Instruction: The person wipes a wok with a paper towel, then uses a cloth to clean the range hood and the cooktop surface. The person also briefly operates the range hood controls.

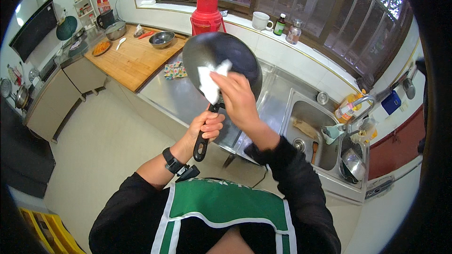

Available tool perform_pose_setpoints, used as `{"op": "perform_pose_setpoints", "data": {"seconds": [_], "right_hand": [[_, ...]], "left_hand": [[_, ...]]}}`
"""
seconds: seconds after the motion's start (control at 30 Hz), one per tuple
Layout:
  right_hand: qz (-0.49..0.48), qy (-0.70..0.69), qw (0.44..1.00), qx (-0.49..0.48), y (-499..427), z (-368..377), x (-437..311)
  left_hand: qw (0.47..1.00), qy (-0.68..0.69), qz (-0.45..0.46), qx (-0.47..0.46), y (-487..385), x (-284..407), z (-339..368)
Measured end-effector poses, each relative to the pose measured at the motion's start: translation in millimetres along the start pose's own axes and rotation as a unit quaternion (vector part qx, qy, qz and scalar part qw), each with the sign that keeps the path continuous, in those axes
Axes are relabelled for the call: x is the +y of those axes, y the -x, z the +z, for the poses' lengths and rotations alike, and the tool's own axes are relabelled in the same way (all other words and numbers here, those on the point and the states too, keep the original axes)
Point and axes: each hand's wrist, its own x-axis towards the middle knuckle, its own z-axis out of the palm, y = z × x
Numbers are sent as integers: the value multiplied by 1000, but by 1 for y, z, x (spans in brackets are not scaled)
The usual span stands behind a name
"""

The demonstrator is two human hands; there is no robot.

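My left hand (206, 127) grips the black handle (200, 146) of a dark wok (243, 51), which is held up and tilted so its inside faces me. With its fingers closed on a white paper towel (210, 86), my right hand (238, 98) is at the lower part of the wok's inner surface, near the handle joint. The towel and fingertips are slightly blurred. Behind the wok stands a red thermos flask (206, 14), partly hidden by the rim. A dotted cloth (174, 70) lies on the steel counter left of the wok.
Left is a wooden board (141, 56) bearing a metal bowl (161, 38), red chillies (146, 35), a white spoon (120, 43) and a plate of shredded orange food (101, 48). Right is a steel sink (310, 113) with a faucet (363, 104). A mug (261, 20) and bottles line the windowsill.
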Motion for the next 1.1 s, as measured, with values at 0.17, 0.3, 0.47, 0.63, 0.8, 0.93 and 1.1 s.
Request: {"op": "perform_pose_setpoints", "data": {"seconds": [0.17,0.3,0.47,0.63,0.8,0.93,1.1], "right_hand": [[-105,107,976,-159,-17,23,7],[-116,66,980,-147,49,7,24],[84,50,992,-78,99,-19,59],[269,-59,955,113,60,-17,103],[394,-207,893,66,11,18,125],[233,-78,961,127,41,28,74],[167,-157,970,78,70,6,29]], "left_hand": [[997,33,-26,-64,11,2,-5],[997,69,-20,-8,26,4,-17],[998,42,16,-44,51,16,-32],[997,33,-26,-70,73,27,-38],[996,55,-43,-62,87,24,-36],[990,53,-41,-121,94,26,-37],[996,23,-22,-86,108,24,-35]]}}
